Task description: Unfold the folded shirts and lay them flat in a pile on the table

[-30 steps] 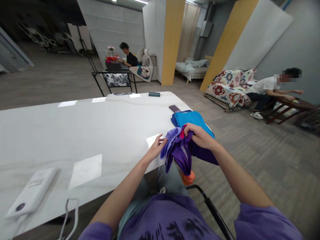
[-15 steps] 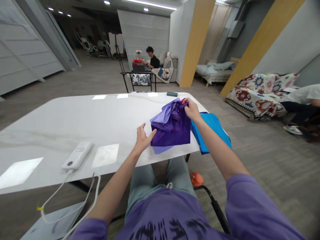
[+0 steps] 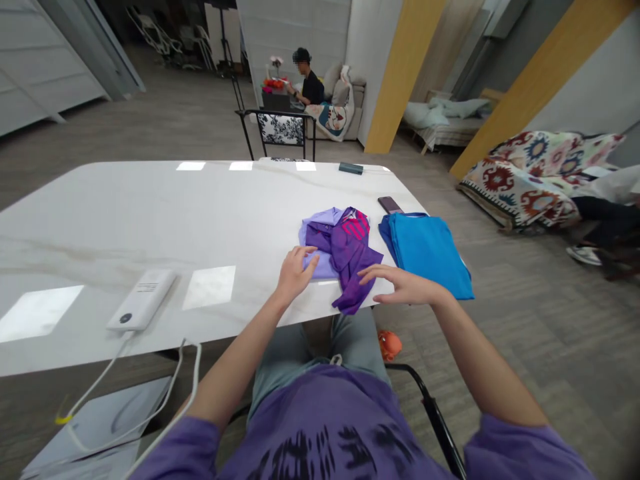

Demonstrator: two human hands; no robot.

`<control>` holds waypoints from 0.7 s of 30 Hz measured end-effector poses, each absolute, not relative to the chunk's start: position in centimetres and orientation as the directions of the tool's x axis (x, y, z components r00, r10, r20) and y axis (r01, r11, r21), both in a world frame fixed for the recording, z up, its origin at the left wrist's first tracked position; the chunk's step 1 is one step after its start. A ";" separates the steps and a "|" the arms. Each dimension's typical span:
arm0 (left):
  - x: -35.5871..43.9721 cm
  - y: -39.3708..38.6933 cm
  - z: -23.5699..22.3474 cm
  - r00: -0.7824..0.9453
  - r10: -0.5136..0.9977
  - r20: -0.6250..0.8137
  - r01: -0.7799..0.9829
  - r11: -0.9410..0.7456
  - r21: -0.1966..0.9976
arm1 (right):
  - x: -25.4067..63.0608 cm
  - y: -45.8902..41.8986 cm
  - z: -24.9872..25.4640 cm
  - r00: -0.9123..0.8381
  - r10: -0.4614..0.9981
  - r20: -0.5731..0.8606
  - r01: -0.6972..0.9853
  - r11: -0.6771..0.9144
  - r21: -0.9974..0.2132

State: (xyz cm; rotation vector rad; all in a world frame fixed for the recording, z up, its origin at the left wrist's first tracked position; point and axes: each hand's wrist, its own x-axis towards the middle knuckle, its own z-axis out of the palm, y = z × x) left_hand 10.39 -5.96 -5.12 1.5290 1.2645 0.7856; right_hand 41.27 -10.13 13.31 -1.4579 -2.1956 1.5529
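A purple garment [image 3: 345, 252] with a pink print lies crumpled on the white table [image 3: 150, 220] near its front edge. My left hand [image 3: 295, 270] rests on the garment's pale lilac left part, fingers spread. My right hand [image 3: 400, 287] hovers open just right of the garment's lower corner, fingers stretched toward it, holding nothing. A folded blue garment [image 3: 427, 250] lies to the right, overhanging the table's corner.
A white power bank [image 3: 143, 299] with a cable lies at the front left. A dark phone [image 3: 390, 204] and a small dark case [image 3: 351, 168] sit further back. A black chair frame [image 3: 430, 417] is under me. Another person sits at a far desk [image 3: 305, 73].
My right hand has let go of the purple garment, which was held up and now lies on the table. My left hand has moved onto it.
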 end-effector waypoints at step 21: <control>7.7 6.9 5.4 0.051 0.995 -0.090 -0.067 0.094 0.993 | 45.5 -7.5 16.6 -0.035 0.997 -0.065 0.433 -0.044 -0.900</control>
